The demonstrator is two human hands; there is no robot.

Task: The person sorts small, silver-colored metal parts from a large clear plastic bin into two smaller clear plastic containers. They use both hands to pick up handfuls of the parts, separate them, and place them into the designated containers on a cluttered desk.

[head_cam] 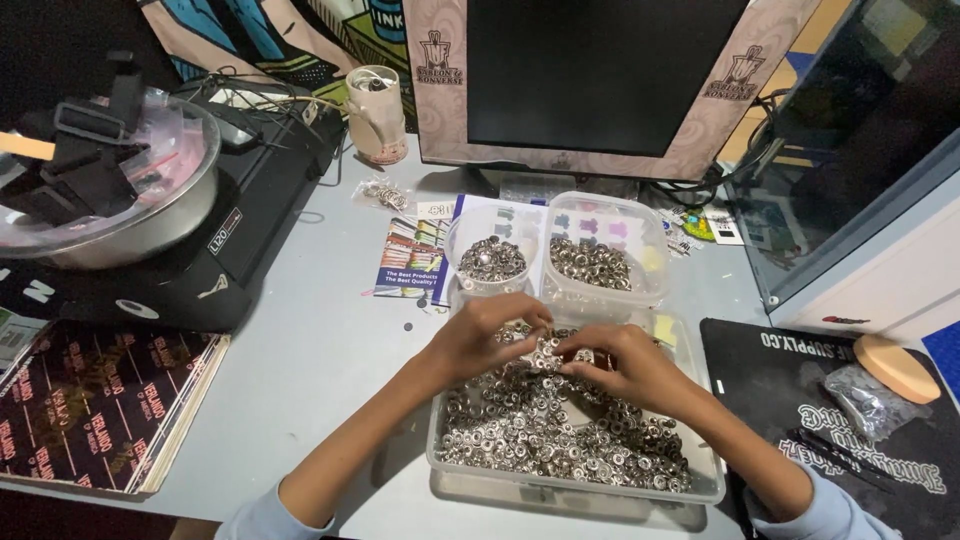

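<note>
Across the top centre of the frame stands a dark flat monitor in a pale patterned frame [600, 80], and at the upper left a black machine carrying a round steel bowl under a clear lid [110, 190] sits on the grey tabletop [310, 370]. Lower centre lies a large clear rectangular plastic tray [575, 485], its long axis running left to right, heaped with small silver metal rings [560, 440]. Just behind it stand 2 smaller clear tubs [605, 260] holding more of the same. The left hand [480, 335] and right hand [625, 365] meet over the far half of the tray, fingertips curled inward and nearly touching, pinching at a few rings between them; exactly how many are gripped I cannot tell. I would judge the rings hard, light singly, smooth and apt to slip, best taken edge-on between thumb and forefinger. They lie at every angle, with no common heading. At the right edge a tan oval pad [897, 368] rests on a black printed mat [800, 400].
</note>
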